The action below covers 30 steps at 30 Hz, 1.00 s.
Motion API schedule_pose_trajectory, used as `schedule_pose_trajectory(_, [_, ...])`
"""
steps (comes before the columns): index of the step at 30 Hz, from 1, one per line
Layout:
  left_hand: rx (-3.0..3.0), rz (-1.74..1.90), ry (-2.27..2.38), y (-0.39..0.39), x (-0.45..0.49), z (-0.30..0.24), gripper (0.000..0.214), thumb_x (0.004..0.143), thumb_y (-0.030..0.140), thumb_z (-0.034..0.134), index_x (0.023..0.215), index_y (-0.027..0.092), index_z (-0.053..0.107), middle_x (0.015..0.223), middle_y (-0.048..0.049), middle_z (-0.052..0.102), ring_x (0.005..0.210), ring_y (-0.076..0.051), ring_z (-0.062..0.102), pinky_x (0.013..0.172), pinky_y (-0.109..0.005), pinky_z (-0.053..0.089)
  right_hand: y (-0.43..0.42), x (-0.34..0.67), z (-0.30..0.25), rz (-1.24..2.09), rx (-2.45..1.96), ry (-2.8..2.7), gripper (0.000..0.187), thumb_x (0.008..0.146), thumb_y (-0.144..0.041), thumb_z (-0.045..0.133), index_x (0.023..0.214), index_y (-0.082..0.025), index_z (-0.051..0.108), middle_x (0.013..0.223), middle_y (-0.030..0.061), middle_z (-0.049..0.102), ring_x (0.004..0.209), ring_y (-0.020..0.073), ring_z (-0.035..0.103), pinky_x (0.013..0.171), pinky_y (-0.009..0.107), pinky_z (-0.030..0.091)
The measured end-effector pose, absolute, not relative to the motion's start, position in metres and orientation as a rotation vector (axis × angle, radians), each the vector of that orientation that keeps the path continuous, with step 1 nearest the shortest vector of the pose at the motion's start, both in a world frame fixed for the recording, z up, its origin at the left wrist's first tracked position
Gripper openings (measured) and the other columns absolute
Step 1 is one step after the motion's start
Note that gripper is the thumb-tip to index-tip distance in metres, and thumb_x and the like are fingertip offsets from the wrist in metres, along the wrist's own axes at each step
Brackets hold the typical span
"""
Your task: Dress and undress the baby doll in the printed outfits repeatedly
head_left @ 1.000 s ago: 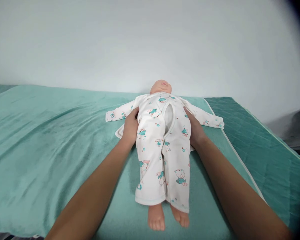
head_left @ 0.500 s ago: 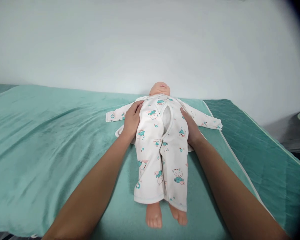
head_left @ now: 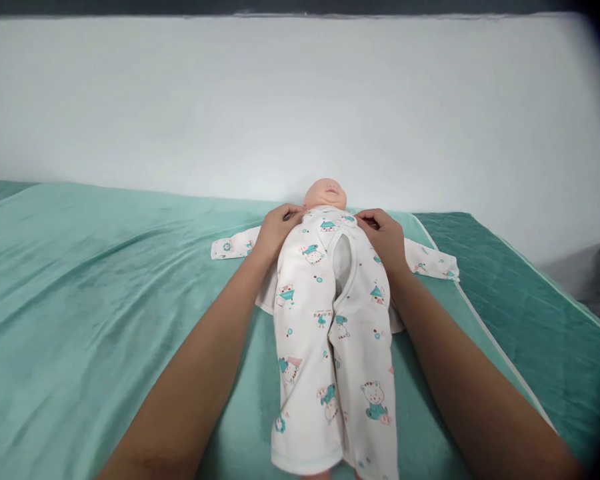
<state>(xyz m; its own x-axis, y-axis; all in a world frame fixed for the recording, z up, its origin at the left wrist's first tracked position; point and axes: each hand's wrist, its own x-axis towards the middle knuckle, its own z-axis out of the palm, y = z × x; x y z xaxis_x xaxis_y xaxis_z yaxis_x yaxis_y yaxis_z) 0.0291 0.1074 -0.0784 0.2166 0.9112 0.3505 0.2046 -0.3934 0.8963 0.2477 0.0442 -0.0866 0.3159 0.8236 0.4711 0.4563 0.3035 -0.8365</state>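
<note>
A baby doll lies on its back with its head toward the wall. It wears a long-sleeved shirt with spread sleeves and white printed split-crotch pants, drawn high on its chest. Near the doll's left-side shoulder in view, my left hand is closed, fingertips curled against the clothes. My right hand is bent the same way at the opposite shoulder, thumb and fingers pinching at the cloth. Which layer the fingertips hold is hidden. The doll's feet are mostly cut off by the bottom edge.
A light green blanket with folds lies under the doll. To the right is a darker green quilted cover. A white wall rises behind the doll's head.
Both hands have moved up from the doll's sides to its shoulders, and their fingers have curled in. The view has tilted up, so the doll sits lower in the picture.
</note>
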Motion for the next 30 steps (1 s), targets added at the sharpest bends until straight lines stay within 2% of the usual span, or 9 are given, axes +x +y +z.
schedule_pose_trajectory(4, [1.749, 1.055, 0.988, 0.105, 0.02, -0.075, 0.022, 0.08, 0.042, 0.066, 0.081, 0.02, 0.068, 0.113, -0.0075, 0.072, 0.102, -0.022, 0.064, 0.09, -0.035, 0.049, 0.054, 0.25, -0.082, 0.418, -1.349, -1.439, 0.018, 0.079, -0.04, 0.066, 0.084, -0.023, 0.065, 0.096, 0.0036, 0.067, 0.087, 0.019, 0.056, 0.082, 0.034, 0.045])
schedule_pose_trajectory(7, [1.76, 0.971, 1.009, 0.103, 0.017, -0.072, 0.025, 0.082, 0.044, 0.064, 0.075, 0.02, 0.063, 0.102, -0.0058, 0.072, 0.09, -0.02, 0.063, 0.08, -0.033, 0.048, 0.058, 0.253, -0.078, 0.449, -1.315, -1.621, 0.021, 0.082, -0.043, 0.064, 0.078, -0.023, 0.061, 0.108, 0.004, 0.064, 0.101, 0.0203, 0.054, 0.089, 0.034, 0.042])
schedule_pose_trajectory(10, [1.801, 0.973, 1.027, 0.107, 0.019, -0.072, 0.025, 0.084, 0.043, 0.063, 0.073, 0.021, 0.058, 0.087, -0.003, 0.067, 0.077, -0.017, 0.056, 0.073, -0.032, 0.044, 0.061, 0.255, -0.075, 0.551, -1.247, -1.709, 0.028, 0.087, -0.046, 0.059, 0.072, -0.022, 0.055, 0.115, 0.0033, 0.063, 0.103, 0.0192, 0.055, 0.088, 0.032, 0.041])
schedule_pose_trajectory(13, [1.838, 1.029, 1.102, 0.116, 0.024, -0.073, 0.024, 0.084, 0.041, 0.063, 0.074, 0.021, 0.054, 0.072, 0.001, 0.056, 0.067, -0.014, 0.047, 0.067, -0.029, 0.038, 0.068, 0.255, -0.075, 0.572, -1.321, -1.655, 0.028, 0.088, -0.046, 0.058, 0.073, -0.022, 0.055, 0.096, 0.0009, 0.065, 0.087, 0.0172, 0.055, 0.077, 0.03, 0.04])
schedule_pose_trajectory(16, [1.874, 1.072, 1.201, 0.123, 0.029, -0.074, 0.022, 0.084, 0.035, 0.063, 0.073, 0.021, 0.05, 0.064, 0.0037, 0.047, 0.063, -0.013, 0.042, 0.064, -0.028, 0.034, 0.078, 0.256, -0.076, 0.523, -1.441, -1.608, 0.027, 0.088, -0.045, 0.057, 0.073, -0.022, 0.056, 0.069, -0.0033, 0.054, 0.069, 0.015, 0.047, 0.066, 0.029, 0.035])
schedule_pose_trajectory(18, [1.879, 1.072, 1.24, 0.125, 0.032, -0.075, 0.02, 0.085, 0.031, 0.062, 0.073, 0.021, 0.049, 0.064, 0.0046, 0.046, 0.062, -0.012, 0.041, 0.063, -0.027, 0.033, 0.084, 0.256, -0.077, 0.513, -1.461, -1.604, 0.028, 0.088, -0.043, 0.058, 0.07, -0.022, 0.054, 0.064, -0.0045, 0.049, 0.064, 0.0136, 0.043, 0.063, 0.029, 0.032])
schedule_pose_trajectory(23, [1.851, 1.13, 1.086, 0.125, 0.035, -0.076, 0.003, 0.082, 0.02, 0.062, 0.083, 0.018, 0.059, 0.079, 0.001, 0.063, 0.074, -0.012, 0.055, 0.075, -0.027, 0.043, 0.088, 0.254, -0.08, 0.549, -1.395, -1.47, 0.024, 0.082, -0.039, 0.067, 0.07, -0.021, 0.056, 0.063, -0.0048, 0.05, 0.061, 0.0119, 0.043, 0.06, 0.028, 0.034])
schedule_pose_trajectory(27, [1.879, 1.112, 1.032, 0.121, 0.034, -0.078, 0.019, 0.085, 0.019, 0.056, 0.096, 0.018, 0.071, 0.098, -0.0034, 0.073, 0.093, -0.017, 0.063, 0.089, -0.031, 0.047, 0.073, 0.248, -0.079, 0.54, -1.315, -1.364, 0.014, 0.081, -0.034, 0.067, 0.079, -0.022, 0.061, 0.074, -0.0022, 0.06, 0.07, 0.0141, 0.053, 0.067, 0.03, 0.043])
schedule_pose_trajectory(30, [1.983, 1.125, 1.066, 0.116, 0.03, -0.081, 0.027, 0.088, 0.021, 0.052, 0.104, 0.02, 0.074, 0.111, -0.004, 0.073, 0.105, -0.019, 0.063, 0.096, -0.032, 0.045, 0.047, 0.238, -0.071, 0.545, -1.224, -1.294, 0.011, 0.084, -0.032, 0.063, 0.082, -0.022, 0.06, 0.093, 0.0013, 0.067, 0.088, 0.0166, 0.061, 0.081, 0.033, 0.048])
